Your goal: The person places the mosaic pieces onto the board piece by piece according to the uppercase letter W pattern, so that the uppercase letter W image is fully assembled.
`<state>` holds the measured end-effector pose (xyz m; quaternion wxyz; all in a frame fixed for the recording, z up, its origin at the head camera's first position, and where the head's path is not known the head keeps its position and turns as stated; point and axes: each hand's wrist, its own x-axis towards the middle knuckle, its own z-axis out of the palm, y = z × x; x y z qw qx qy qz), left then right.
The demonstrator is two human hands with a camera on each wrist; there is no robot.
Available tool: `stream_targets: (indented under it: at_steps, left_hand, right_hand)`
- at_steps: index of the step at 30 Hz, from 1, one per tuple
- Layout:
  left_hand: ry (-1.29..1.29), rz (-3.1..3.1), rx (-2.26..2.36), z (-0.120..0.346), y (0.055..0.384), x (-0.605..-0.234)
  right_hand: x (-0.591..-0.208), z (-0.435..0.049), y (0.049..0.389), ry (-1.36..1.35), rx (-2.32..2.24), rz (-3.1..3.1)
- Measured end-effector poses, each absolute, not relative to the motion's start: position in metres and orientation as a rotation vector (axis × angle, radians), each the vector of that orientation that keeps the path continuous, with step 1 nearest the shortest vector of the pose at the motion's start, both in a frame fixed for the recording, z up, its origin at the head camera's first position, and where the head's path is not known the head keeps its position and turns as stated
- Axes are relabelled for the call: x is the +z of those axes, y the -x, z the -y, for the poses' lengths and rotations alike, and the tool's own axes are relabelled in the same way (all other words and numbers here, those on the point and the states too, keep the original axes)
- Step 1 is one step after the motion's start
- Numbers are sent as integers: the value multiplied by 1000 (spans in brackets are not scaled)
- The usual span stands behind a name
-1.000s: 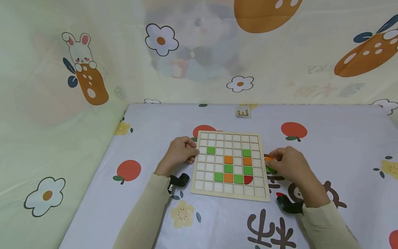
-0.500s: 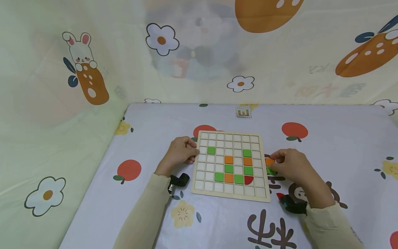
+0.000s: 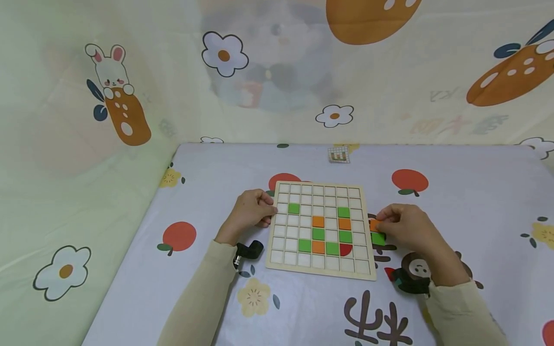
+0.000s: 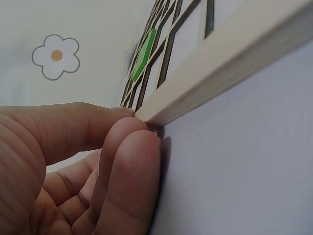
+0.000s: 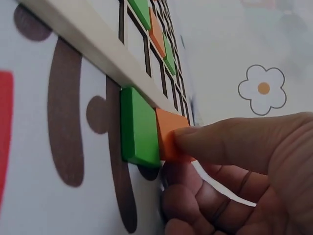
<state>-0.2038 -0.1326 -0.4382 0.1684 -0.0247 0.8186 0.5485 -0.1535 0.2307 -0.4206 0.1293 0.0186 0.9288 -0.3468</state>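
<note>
A square wooden grid board [image 3: 342, 274] lies on the table, with several green and orange square tiles and one red quarter-round piece [image 3: 346, 249] set in its cells. At the board's left edge, my left hand [image 3: 247, 210] pinches the rim, thumb above and curled fingers against the side in the left wrist view. My right hand [image 3: 407, 228] is just beyond the right edge. Its thumb and fingers pinch an orange square tile [image 5: 168, 137], slightly tilted. Right beside that tile, a loose green square tile [image 5: 139, 129] lies close to the board's rim.
A small card [image 3: 338, 155] with a printed coloured grid lies at the back of the table. A red piece [image 3: 389, 274] shows beside the right wrist camera [image 3: 409, 282]. A printed cloth backdrop [image 3: 277, 96] rises behind the table.
My right hand has shifted slightly right, uncovering more of the loose green tile beside the orange one. My left hand and the board have stayed in place.
</note>
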Motion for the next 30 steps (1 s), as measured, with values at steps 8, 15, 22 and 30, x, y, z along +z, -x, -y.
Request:
stream_targets:
  at_steps: [8,15,22,30]
  left_hand:
    - [76,-2327,1560,133,204,-439]
    - [60,-2322,1572,133,204,-438]
    - [63,-2325,1568,132,203,-437]
    - [52,-2299,1603,134,204,-441]
  right_hand:
    - [-427,-235,156,-51,-1149,-2657]
    - [-430,-236,157,-91,-1262,-2618]
    - [-430,-237,158,-119,-1354,-2569]
    - [-432,-234,160,-116,-1249,-2604]
